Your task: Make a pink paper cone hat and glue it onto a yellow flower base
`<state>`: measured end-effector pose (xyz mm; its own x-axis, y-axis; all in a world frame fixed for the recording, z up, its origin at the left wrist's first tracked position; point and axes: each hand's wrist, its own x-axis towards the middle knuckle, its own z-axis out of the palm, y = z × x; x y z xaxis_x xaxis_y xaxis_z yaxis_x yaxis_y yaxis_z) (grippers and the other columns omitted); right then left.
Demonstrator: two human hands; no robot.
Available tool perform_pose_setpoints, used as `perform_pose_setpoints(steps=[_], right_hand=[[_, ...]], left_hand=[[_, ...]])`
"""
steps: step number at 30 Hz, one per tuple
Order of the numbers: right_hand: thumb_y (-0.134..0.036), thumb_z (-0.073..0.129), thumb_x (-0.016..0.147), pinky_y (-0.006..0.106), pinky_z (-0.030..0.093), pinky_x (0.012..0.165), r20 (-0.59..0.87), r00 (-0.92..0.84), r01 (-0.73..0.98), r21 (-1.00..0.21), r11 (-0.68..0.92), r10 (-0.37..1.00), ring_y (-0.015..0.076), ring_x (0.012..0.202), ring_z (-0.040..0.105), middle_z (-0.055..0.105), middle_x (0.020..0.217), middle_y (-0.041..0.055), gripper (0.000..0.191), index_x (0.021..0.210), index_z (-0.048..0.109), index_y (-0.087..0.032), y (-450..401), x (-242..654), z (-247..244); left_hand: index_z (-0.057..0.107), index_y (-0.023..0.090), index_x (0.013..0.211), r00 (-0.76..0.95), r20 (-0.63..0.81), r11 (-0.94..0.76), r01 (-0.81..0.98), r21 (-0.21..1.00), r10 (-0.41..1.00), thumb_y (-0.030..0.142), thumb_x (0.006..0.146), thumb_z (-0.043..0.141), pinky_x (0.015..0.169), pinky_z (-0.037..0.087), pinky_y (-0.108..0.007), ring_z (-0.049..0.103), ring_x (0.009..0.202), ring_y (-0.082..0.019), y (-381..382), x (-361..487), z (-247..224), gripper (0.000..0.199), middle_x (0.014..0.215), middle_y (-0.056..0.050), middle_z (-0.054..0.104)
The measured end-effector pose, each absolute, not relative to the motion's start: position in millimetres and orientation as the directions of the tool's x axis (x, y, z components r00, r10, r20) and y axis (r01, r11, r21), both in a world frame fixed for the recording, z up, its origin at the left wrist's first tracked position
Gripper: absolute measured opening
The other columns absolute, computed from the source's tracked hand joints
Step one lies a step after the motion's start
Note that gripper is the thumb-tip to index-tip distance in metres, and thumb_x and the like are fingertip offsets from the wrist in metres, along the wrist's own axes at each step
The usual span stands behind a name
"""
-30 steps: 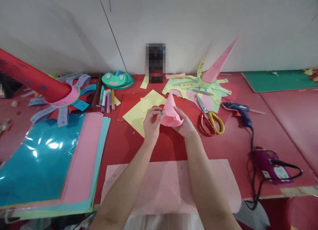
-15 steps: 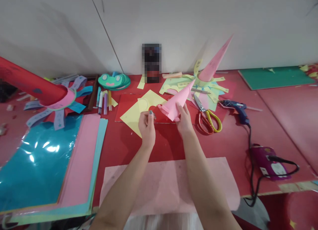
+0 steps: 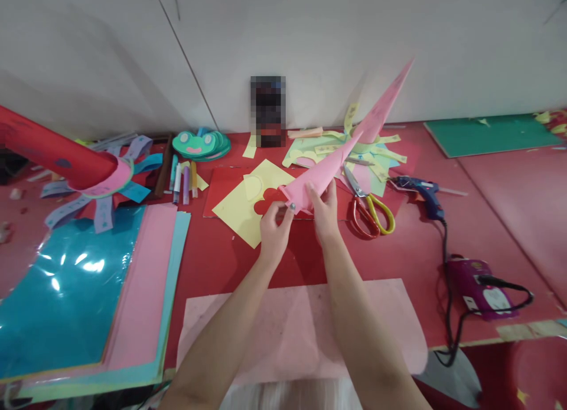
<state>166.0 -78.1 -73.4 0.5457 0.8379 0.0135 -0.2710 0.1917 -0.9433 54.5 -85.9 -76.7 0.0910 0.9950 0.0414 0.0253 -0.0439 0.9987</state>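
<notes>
A pink paper cone (image 3: 321, 172) lies tilted in my right hand (image 3: 326, 215), its tip pointing up and right and its wide, tabbed end facing left. My right thumb rests on the near side while the other fingers wrap behind it. At that wide end, my left hand (image 3: 274, 230) pinches the lower edge between thumb and index finger. Just beyond the left fingers sits a red flower-shaped paper cutout (image 3: 264, 204) on a yellow paper sheet (image 3: 239, 212). Scissors (image 3: 371, 206) with red and yellow handles lie right of my right hand.
Farther right are a blue glue gun (image 3: 423, 194), a purple box (image 3: 481, 289) with a black cord and a green board (image 3: 491, 135). Another pink cone (image 3: 383, 111) stands behind. Left are markers (image 3: 186, 182), frog cutouts (image 3: 201, 145), a red tube (image 3: 57, 153) and stacked sheets (image 3: 142, 286).
My left hand has moved right and now meets the cone's wide end. The cone has come slightly nearer the left hand and its tip has turned toward the standing cone.
</notes>
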Motion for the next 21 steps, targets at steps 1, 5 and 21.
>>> perform_pose_setpoints(steps=[1, 5, 21], right_hand=[[-0.038, 0.070, 0.073, 0.026, 0.051, 0.086, 0.018, 0.543, -0.267, -0.944, 0.192, 0.839, 0.0160, 0.107, 0.058, 0.060, 0.113, 0.0022, 0.054, 0.122, 0.050, -0.030, -78.3, 165.7, -73.3], [-0.037, 0.071, 0.073, 0.027, 0.051, 0.087, 0.044, 0.539, -0.242, -0.948, 0.205, 0.841, 0.0159, 0.106, 0.058, 0.060, 0.111, 0.0017, 0.055, 0.123, 0.050, -0.031, -79.7, 164.4, -71.5], [-0.042, 0.070, 0.074, 0.036, 0.051, 0.091, 0.117, 0.593, -0.105, -0.970, 0.221, 0.796, 0.0195, 0.105, 0.059, 0.060, 0.113, 0.0051, 0.062, 0.128, 0.045, -0.027, -76.5, 165.4, -77.7]], left_hand=[[0.059, 0.021, 0.081, 0.090, 0.035, -0.037, 0.021, 0.999, 0.995, 0.041, 0.083, 0.061, 0.071, 0.049, -0.027, 0.063, 0.072, -0.015, -85.9, 54.3, -76.3, 0.021, 0.075, -0.001, 0.065], [0.058, 0.021, 0.076, 0.083, 0.004, -0.004, 0.002, 1.000, 0.997, 0.037, 0.083, 0.060, 0.068, 0.049, -0.027, 0.062, 0.068, -0.014, -86.1, 53.5, -72.9, 0.018, 0.070, 0.000, 0.064], [0.057, 0.020, 0.069, 0.130, -0.127, 0.139, -0.084, 0.987, 0.983, 0.042, 0.077, 0.064, 0.062, 0.050, -0.027, 0.062, 0.059, -0.014, -81.9, 57.0, -71.0, 0.024, 0.060, 0.001, 0.064]])
